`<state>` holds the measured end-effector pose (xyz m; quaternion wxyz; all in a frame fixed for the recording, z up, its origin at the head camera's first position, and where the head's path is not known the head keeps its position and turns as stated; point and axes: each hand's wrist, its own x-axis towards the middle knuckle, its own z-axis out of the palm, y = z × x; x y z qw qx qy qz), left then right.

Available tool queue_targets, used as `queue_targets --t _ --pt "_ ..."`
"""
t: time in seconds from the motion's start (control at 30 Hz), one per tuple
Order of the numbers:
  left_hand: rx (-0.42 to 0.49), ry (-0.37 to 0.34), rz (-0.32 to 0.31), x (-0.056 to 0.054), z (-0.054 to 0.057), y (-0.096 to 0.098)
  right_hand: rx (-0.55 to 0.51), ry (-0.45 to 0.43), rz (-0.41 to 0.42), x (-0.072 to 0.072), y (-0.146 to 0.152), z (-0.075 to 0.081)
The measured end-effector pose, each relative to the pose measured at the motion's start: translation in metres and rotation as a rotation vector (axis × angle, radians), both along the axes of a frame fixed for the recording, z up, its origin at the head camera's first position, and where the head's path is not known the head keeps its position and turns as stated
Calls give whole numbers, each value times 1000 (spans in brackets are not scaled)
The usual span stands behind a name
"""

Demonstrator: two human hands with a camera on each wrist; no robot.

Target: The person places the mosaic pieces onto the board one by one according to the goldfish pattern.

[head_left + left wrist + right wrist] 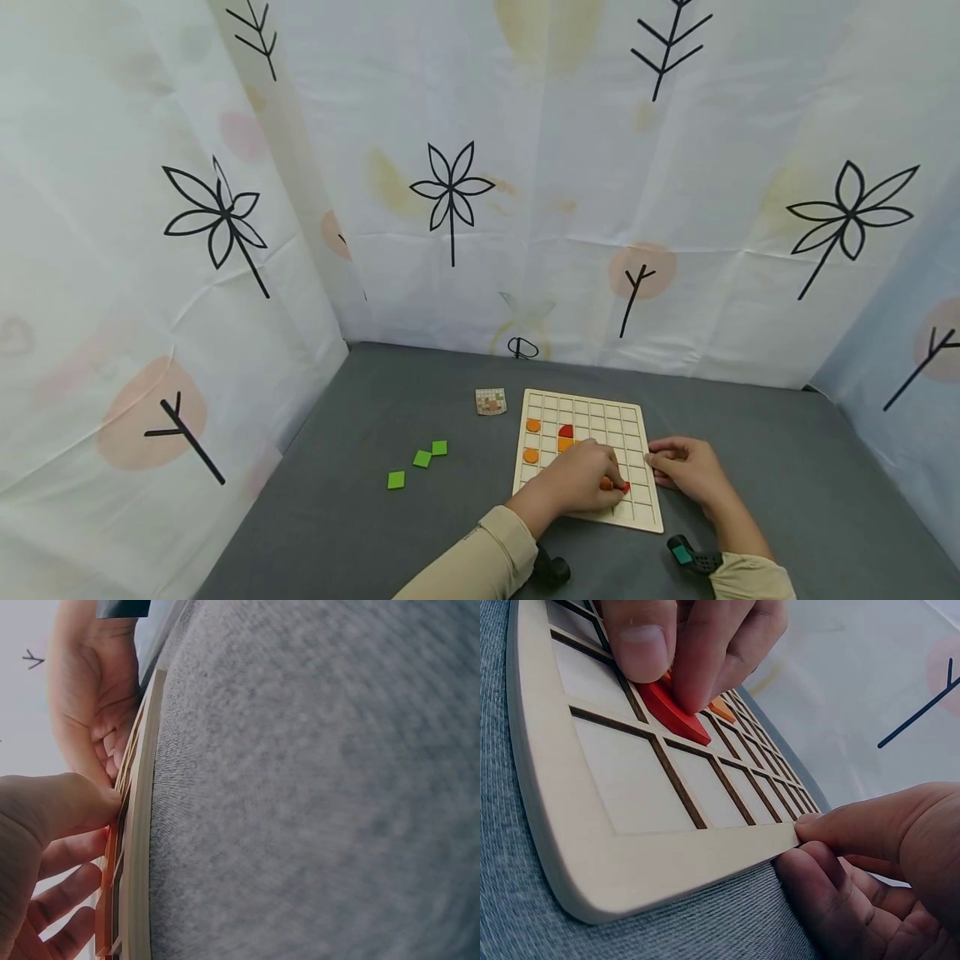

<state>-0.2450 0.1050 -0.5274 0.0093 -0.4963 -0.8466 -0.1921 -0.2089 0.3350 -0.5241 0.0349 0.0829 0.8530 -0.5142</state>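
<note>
A pale wooden grid board (643, 521) lies on the grey table. My left hand (581, 479) reaches over its near part, thumb and forefinger pinching a small red piece (673, 716) at one of the squares. An orange piece (722, 709) shows just behind those fingers. At the board's right edge, my right hand (688, 468) pinches the rim between thumb and fingers. Farther left on the grid sit two orange discs (532, 425), a red rounded piece (566, 431) and an orange square (565, 445). My left hand hides part of the grid.
Three green squares (422, 458) lie left of the board. A small patterned card (491, 402) is near its far left corner. Printed cloth (555, 300) hangs behind the table and along both sides. A dark wrist device (693, 557) is by the right sleeve.
</note>
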Motion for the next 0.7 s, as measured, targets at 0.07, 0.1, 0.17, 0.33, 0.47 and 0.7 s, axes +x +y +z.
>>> queue_targets --t 0.07,0.1,0.17,0.33,0.47,0.7 --pt "-1 -8 -3 0 -1 0 -2 -7 -4 0 0 0" --pt "-1 -12 -5 0 -1 0 -4 -11 -7 0 0 0" --pt "0 -18 -10 0 -1 -1 -7 -19 -13 0 -1 -1" --pt "0 -12 -20 0 0 -4 -13 -22 -22 -1 -1 -1" --pt "14 -26 -34 -1 1 -6 -18 -28 -19 -2 0 -1" --pt "71 -41 -28 1 4 -19 -18 -30 -16 -3 0 -1"
